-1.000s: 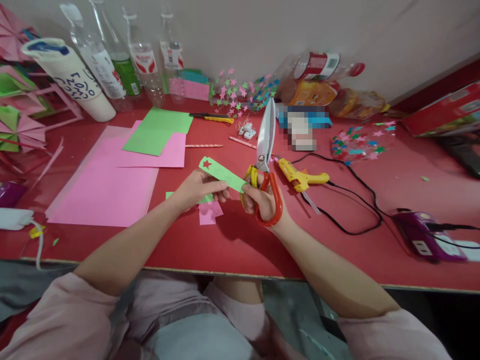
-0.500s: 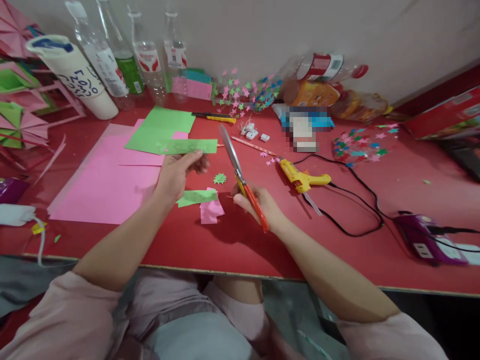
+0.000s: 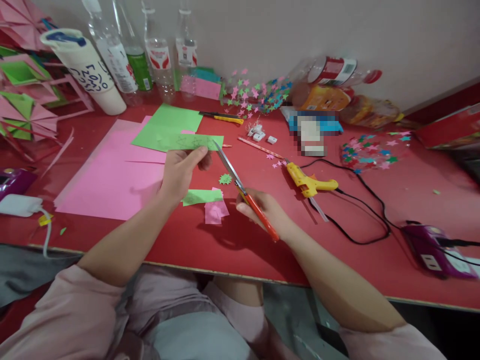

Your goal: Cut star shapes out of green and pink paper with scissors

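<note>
Between the thumb and fingers of my left hand is a green paper strip with faint star-like outlines drawn on it. My right hand grips scissors with red and yellow handles. Their tips point up and left and meet or overlap the strip's right end; I cannot tell whether they touch it. Below on the table lie a green paper burst shape, another green strip and small pink paper pieces.
Large pink sheets and a green sheet lie at left. A yellow glue gun with a black cord rests at right. A yellow cutter lies behind. Bottles and a white tumbler stand along the wall.
The scissors have tilted further left, their tips moving from just right of the strip onto its right end. The whole view has shifted slightly. Both hands keep their hold.
</note>
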{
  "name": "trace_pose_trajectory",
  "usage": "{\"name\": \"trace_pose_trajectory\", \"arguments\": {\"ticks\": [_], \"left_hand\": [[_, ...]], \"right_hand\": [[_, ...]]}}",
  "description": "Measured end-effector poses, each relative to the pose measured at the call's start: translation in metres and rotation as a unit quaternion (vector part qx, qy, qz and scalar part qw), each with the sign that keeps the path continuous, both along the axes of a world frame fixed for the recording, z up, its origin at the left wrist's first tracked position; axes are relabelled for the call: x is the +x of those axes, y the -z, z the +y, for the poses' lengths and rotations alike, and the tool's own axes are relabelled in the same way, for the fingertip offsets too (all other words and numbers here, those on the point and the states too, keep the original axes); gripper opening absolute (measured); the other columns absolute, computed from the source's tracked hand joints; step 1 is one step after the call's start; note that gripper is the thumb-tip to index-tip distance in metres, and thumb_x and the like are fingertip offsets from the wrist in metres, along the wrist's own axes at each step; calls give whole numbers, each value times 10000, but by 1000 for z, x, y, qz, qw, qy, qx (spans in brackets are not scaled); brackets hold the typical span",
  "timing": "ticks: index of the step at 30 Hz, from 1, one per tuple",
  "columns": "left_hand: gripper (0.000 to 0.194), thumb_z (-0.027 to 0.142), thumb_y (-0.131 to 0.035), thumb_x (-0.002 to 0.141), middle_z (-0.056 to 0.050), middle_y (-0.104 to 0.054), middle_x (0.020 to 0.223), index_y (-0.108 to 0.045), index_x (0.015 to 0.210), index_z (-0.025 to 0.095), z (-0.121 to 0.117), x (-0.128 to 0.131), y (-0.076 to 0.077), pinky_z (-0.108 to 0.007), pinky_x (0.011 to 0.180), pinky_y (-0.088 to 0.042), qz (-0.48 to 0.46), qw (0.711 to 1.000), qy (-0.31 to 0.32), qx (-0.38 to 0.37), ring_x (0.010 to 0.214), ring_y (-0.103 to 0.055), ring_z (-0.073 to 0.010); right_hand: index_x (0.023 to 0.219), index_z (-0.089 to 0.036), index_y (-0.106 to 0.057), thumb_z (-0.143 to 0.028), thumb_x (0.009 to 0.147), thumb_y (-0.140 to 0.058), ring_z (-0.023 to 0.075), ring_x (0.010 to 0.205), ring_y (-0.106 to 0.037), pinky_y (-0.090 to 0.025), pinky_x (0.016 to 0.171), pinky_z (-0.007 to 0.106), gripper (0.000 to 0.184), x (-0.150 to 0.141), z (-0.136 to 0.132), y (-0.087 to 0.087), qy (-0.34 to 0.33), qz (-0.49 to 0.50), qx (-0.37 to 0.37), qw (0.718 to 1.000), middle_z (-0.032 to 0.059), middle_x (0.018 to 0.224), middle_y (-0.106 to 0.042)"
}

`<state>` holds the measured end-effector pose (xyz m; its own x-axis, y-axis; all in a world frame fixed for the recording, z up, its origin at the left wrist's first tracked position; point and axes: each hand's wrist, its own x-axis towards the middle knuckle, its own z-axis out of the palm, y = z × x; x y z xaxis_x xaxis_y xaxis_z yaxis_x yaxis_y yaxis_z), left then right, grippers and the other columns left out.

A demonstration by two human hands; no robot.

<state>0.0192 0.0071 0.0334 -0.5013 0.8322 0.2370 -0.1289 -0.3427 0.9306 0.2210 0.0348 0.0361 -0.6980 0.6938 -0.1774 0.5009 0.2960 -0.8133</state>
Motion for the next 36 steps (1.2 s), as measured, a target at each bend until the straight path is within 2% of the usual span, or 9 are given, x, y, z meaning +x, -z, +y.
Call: {"name": "trace_pose_trajectory", "arguments": {"ticks": [6, 14, 21, 36], "left_hand": [[162, 217, -569, 739, 25, -584, 487, -622, 600, 155, -2, 5, 1, -203, 475, -425, 22, 999, 22, 8, 469, -538, -65], [165, 213, -562, 746, 13, -619, 522, -617, 602, 155, -4, 7, 1, -209, 493, -433, 18, 999, 37, -1, 483, -541, -66], [171, 230, -569, 747, 11, -632, 524, -624, 603, 156, -5, 9, 0, -207, 498, -434, 10, 999, 44, -11, 489, -546, -65], [171, 235, -566, 741, 6, -622, 516, -618, 598, 158, -4, 8, 0, -211, 489, -440, 29, 999, 32, -8, 478, -543, -69]], "right_hand": [[676, -193, -417, -563, 750, -542, 97, 518, -369, -284, 511, 246, 398, -1, -2, 0, -21, 31, -50, 998, -50, 562, -386], [646, -207, -372, -603, 797, -471, 91, 469, -364, -297, 491, 257, 435, -2, -8, -3, -21, 76, -72, 994, -62, 512, -363], [702, -195, -434, -656, 794, -436, 80, 406, -355, -295, 438, 247, 470, -1, -10, 0, 4, 69, -112, 991, -74, 484, -356], [670, -195, -434, -602, 819, -426, 78, 412, -322, -244, 440, 250, 434, -2, -11, -4, 4, 69, -89, 994, -69, 480, -345]]}}
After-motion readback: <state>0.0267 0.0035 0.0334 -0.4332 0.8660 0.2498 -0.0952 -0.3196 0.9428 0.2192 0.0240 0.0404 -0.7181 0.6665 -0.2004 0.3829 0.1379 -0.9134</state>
